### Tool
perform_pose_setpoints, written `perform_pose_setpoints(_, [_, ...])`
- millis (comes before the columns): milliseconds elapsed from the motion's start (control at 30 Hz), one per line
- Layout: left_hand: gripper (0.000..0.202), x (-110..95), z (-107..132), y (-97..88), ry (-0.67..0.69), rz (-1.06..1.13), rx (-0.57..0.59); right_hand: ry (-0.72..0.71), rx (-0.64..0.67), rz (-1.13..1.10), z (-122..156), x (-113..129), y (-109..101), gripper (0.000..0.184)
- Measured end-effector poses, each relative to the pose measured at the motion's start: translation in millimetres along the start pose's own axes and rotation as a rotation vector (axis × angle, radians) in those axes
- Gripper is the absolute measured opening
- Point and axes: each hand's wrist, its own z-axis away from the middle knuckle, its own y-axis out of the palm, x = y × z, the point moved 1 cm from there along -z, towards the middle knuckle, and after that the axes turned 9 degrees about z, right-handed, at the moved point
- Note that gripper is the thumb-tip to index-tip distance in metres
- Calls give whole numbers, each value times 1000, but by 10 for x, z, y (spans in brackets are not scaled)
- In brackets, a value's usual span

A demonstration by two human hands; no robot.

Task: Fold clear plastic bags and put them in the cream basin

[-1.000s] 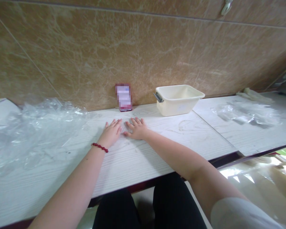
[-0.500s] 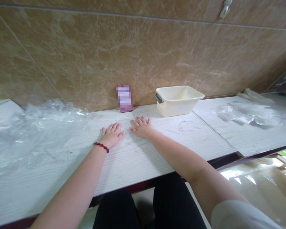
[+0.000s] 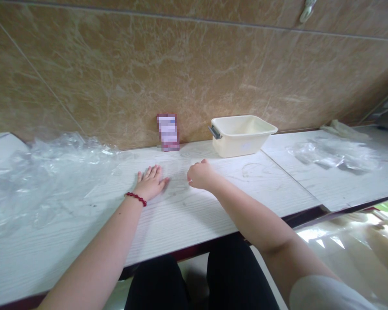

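My left hand (image 3: 149, 184) lies flat on the white wood-grain tabletop (image 3: 177, 215), palm down with fingers spread, and holds nothing. A red bead bracelet (image 3: 136, 198) circles that wrist. Just to its right is my right hand (image 3: 201, 175), its fingers curled inward and mostly hidden from view; no object shows in it. Behind the hands, a small red-edged card or box (image 3: 168, 132), its face blurred, leans upright against the wall. Nearest to my right hand is a cream plastic bin (image 3: 236, 146) with a grey handle clip on its left end.
Clear plastic bags (image 3: 64, 168) are heaped at the left. More clear plastic bags (image 3: 336, 154) lie at the right, with a pale cloth-like item (image 3: 344, 130) behind them. A brown marbled wall (image 3: 132, 77) runs along the table's back.
My right hand has curled its fingers from lying flat and spread, and has drawn slightly right. My left hand has stayed flat in place.
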Motion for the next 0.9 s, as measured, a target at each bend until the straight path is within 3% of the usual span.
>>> perform_pose_setpoints(167, [70,13,-7,10,14,32,-7,4,-53,97,-5,113,20,19])
perform_pose_setpoints(400, [71,-9,30,-34,42,67,-61,-34,-118,107,-62,79,79,15])
perform_pose_setpoints(533, [83,-154,72,-72,258,84,-132,-22,-214,53,-78,40,89,15])
perform_pose_setpoints(633, [62,-256,68,-70,412,195,-84,-28,-299,-59,-57,10,59,14])
perform_pose_setpoints(767, [36,-289,68,-126,311,567,-77,-36,-521,-409,-67,-106,46,18])
perform_pose_setpoints(833, [33,-299,108,-193,235,930,-70,20,-624,-691,-110,-212,67,26])
perform_pose_setpoints(900, [31,-327,165,-261,151,1364,17,111,-616,-1039,-176,-325,111,36])
